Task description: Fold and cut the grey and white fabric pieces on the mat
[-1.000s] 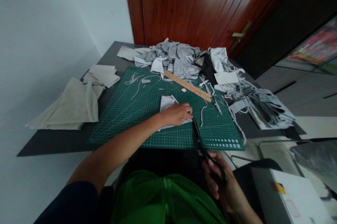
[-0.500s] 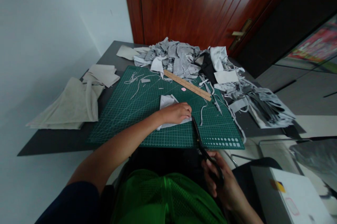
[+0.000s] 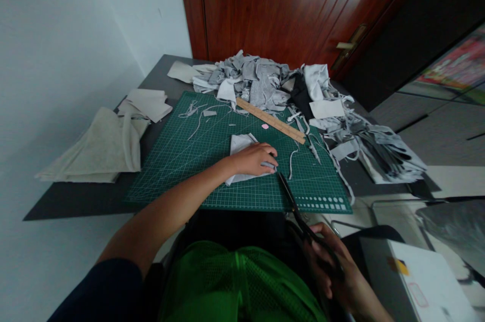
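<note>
My left hand lies on a small white piece of fabric in the middle of the green cutting mat, fingers curled and pinching its right edge. My right hand grips the handles of black scissors below the mat's near edge. The closed blades point up toward the fabric, their tip just right of my left fingers. A wooden ruler and a small pink chalk piece lie on the mat behind the fabric.
A heap of grey and white fabric scraps covers the table's far side and spills to the right. Folded beige cloth lies left of the mat. A red wooden door stands behind. A white box sits at the lower right.
My right hand has drawn the scissors back toward me and to the right, away from the fabric. My left hand has stayed on the white piece.
</note>
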`<control>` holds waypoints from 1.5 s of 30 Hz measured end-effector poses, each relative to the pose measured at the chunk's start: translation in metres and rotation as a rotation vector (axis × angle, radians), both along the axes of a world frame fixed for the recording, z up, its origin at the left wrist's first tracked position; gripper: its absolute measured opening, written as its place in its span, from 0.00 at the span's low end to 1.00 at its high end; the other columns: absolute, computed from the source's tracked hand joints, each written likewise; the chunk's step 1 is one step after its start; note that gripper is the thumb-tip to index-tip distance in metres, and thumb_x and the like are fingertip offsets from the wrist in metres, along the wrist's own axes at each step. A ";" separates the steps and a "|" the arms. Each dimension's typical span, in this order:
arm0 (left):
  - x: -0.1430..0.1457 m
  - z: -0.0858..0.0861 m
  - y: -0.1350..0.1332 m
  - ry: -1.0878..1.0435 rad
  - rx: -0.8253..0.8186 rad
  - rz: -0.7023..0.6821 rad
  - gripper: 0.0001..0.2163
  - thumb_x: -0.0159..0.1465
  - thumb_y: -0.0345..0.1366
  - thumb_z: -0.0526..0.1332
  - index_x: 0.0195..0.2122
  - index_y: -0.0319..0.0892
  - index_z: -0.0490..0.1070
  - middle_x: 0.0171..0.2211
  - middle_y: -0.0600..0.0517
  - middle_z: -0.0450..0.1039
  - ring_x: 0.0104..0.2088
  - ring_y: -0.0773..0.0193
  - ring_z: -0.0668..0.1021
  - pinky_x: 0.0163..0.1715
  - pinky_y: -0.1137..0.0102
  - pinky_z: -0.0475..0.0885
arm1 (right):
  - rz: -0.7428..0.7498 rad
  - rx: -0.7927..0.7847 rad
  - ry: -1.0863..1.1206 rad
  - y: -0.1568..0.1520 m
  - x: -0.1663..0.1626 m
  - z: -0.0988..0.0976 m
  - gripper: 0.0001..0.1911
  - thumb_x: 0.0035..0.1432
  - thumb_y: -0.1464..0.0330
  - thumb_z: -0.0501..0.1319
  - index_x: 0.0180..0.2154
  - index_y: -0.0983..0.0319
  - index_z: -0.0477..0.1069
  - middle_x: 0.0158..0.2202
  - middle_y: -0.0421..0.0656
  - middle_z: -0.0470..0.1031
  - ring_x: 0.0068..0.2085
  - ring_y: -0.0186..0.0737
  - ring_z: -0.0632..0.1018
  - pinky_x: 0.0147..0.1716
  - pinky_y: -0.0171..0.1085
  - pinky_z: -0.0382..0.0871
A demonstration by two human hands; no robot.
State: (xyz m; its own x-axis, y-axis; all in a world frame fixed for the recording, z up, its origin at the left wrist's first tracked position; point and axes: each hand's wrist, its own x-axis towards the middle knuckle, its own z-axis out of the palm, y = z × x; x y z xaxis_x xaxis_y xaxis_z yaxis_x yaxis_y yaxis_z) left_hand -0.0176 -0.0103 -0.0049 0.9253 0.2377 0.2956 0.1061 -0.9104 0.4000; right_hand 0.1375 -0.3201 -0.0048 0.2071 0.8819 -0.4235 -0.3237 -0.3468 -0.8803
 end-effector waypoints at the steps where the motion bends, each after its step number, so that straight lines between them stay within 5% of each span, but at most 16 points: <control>1: 0.001 0.000 0.001 -0.003 -0.008 0.005 0.08 0.65 0.39 0.68 0.44 0.47 0.82 0.53 0.47 0.75 0.54 0.57 0.75 0.55 0.62 0.68 | 0.031 0.004 -0.018 0.000 0.001 0.001 0.22 0.59 0.52 0.69 0.45 0.56 0.64 0.21 0.29 0.64 0.13 0.22 0.58 0.10 0.22 0.52; 25: 0.000 -0.002 0.002 -0.076 -0.047 0.014 0.21 0.55 0.38 0.75 0.49 0.44 0.73 0.54 0.46 0.71 0.56 0.54 0.72 0.57 0.62 0.66 | 0.075 -0.004 -0.049 0.049 -0.004 0.012 0.24 0.55 0.52 0.71 0.43 0.57 0.64 0.18 0.27 0.63 0.12 0.24 0.58 0.09 0.24 0.55; 34: -0.006 0.007 0.004 0.000 0.142 0.134 0.19 0.54 0.53 0.74 0.31 0.43 0.74 0.39 0.49 0.72 0.47 0.53 0.70 0.45 0.62 0.65 | 0.024 0.000 0.028 0.052 -0.008 0.015 0.24 0.53 0.54 0.73 0.41 0.57 0.64 0.26 0.31 0.68 0.14 0.22 0.61 0.09 0.24 0.56; 45: -0.007 0.004 0.007 0.002 0.174 0.095 0.22 0.55 0.56 0.73 0.43 0.47 0.80 0.46 0.49 0.76 0.49 0.54 0.72 0.48 0.63 0.66 | -0.036 0.003 0.087 0.050 -0.011 0.010 0.24 0.50 0.55 0.74 0.40 0.57 0.66 0.26 0.32 0.69 0.14 0.22 0.61 0.08 0.22 0.55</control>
